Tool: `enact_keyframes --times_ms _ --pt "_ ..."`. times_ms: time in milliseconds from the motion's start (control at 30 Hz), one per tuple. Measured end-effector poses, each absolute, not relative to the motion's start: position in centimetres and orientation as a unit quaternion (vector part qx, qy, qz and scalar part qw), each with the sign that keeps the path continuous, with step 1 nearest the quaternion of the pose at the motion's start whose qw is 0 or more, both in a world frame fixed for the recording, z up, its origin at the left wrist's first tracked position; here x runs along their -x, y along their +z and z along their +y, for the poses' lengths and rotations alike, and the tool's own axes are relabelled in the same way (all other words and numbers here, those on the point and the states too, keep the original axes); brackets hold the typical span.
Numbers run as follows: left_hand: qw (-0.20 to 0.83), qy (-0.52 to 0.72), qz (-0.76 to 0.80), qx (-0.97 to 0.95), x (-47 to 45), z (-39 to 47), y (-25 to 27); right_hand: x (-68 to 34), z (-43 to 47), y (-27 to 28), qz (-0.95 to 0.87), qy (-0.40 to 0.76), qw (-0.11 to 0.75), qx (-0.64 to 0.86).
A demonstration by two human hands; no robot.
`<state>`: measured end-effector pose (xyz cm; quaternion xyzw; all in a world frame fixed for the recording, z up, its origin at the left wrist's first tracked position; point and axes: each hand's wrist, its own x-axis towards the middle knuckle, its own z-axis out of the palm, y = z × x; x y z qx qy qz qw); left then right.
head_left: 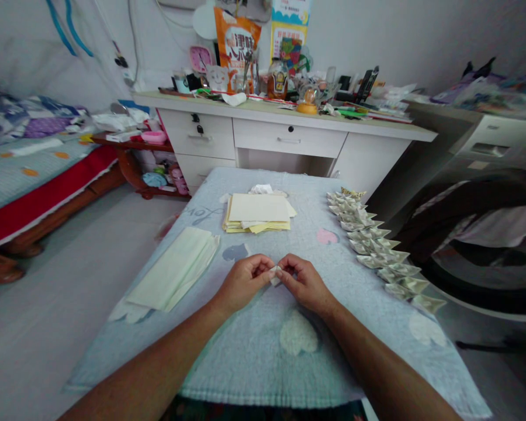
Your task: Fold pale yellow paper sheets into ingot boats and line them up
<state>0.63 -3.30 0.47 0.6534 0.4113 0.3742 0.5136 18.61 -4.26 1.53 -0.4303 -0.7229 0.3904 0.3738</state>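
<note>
Both hands meet over the middle of the cloth-covered table. My left hand (248, 279) and my right hand (301, 279) pinch a small folded piece of pale paper (275, 282) between thumbs and fingers, and the fingers cover most of it. Beyond the hands lies a stack of cream and yellow paper sheets (259, 209). To the left, long pale green folded sheets (174, 270) rest on the cloth. Along the right side runs a row of several folded paper boats (374, 242), pointed at their ends and nested close together.
A light blue tablecloth (245, 362) with heart prints covers the table. Behind it stands a white desk (263, 131) crowded with bottles, a pink clock (200, 59) and an orange snack bag (236, 49). A bed (30, 181) is at left, a washing machine (486, 152) at right.
</note>
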Motion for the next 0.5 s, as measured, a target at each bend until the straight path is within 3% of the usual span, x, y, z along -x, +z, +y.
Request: enact_keyframes --times_ms 133,500 --pt "0.506 0.376 0.413 -0.657 -0.8 -3.6 0.2 -18.6 -4.0 1.1 -0.728 0.376 0.365 0.442" --pt "0.282 0.311 0.464 -0.780 -1.0 -3.2 1.0 -18.3 -3.4 0.6 -0.761 0.241 0.344 0.495"
